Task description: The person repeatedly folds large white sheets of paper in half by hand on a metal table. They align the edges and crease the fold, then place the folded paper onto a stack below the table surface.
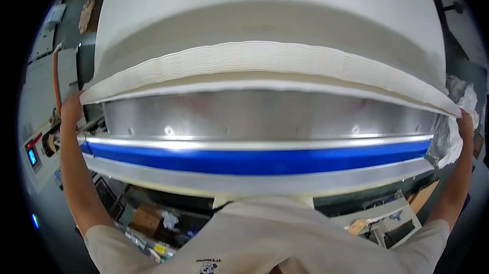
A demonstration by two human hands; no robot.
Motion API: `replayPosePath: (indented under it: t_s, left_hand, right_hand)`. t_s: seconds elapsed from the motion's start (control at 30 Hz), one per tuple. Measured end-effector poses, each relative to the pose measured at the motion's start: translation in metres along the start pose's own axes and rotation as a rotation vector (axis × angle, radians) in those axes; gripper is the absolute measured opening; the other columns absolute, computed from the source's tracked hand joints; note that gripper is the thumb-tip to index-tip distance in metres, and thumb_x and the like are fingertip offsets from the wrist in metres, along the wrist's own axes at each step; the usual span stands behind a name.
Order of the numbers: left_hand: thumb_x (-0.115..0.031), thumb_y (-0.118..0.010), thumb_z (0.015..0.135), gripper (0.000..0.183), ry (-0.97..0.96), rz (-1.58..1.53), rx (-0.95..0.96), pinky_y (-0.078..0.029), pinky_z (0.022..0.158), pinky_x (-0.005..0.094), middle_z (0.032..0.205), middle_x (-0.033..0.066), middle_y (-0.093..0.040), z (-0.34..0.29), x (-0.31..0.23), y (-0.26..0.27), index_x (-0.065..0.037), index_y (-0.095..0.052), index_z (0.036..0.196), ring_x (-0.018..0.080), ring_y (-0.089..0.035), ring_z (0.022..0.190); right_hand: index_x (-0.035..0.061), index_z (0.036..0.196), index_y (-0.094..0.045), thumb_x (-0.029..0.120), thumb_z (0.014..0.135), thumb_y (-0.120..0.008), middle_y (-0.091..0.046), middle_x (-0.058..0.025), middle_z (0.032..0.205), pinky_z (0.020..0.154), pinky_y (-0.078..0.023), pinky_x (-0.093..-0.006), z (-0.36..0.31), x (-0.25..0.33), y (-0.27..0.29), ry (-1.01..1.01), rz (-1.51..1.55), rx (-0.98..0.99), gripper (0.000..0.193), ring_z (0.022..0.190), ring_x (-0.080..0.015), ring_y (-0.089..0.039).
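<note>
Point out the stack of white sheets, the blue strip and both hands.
stack of white sheets [265, 57], head view, layered front edge.
blue strip [254, 161], head view, middle of the band.
left hand [71, 108], head view, back of hand.
right hand [465, 123], head view, back of hand.

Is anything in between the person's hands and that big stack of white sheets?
Nothing visible. The left hand grips the near left corner of the white sheet stack and the right hand the near right corner, directly on its edge above the metal table edge.
</note>
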State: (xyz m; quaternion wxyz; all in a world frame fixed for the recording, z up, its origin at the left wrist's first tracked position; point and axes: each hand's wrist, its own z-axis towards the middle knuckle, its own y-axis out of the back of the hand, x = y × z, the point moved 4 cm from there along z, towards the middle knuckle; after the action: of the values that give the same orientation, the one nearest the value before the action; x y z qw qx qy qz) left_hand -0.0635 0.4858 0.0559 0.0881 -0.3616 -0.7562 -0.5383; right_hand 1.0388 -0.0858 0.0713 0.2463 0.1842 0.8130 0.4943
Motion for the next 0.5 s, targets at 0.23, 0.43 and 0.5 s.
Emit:
replayPosePath:
  t_s: [0.23,0.43,0.5]
  left_hand:
    - [-0.007,-0.059,0.075,0.032,-0.133,0.24,0.481,-0.048,0.085,0.041,0.105,0.0108,-0.065,-0.11,-0.032,-0.11,-0.014,-0.066,0.105,0.0279,-0.062,0.1]
    - [-0.008,-0.064,0.073,0.025,-0.271,0.409,0.884,-0.05,0.082,0.0389,0.104,0.0112,-0.067,-0.17,-0.095,-0.154,-0.011,-0.07,0.096,0.0268,-0.063,0.1]
    - [-0.01,-0.063,0.075,0.022,-0.297,0.404,0.933,-0.051,0.08,0.0402,0.104,0.0111,-0.067,-0.17,-0.101,-0.161,-0.01,-0.07,0.095,0.0279,-0.064,0.099]
  right_hand:
    - [0.0131,0.109,-0.063,0.01,0.073,-0.058,-0.063,-0.0149,0.1,0.083,-0.047,-0.0446,-0.092,0.014,-0.074,0.083,-0.345,0.236,0.036,0.095,-0.0346,-0.059]
    - [0.0109,0.091,-0.068,0.013,0.077,-0.057,-0.065,-0.0138,0.087,0.079,-0.049,-0.0456,-0.15,0.054,-0.127,0.176,-0.51,0.495,0.019,0.087,-0.0342,-0.061]
    - [0.0084,0.083,-0.067,0.015,0.08,-0.055,-0.065,-0.0131,0.086,0.079,-0.049,-0.0452,-0.16,0.055,-0.141,0.202,-0.497,0.57,0.014,0.087,-0.0336,-0.061]
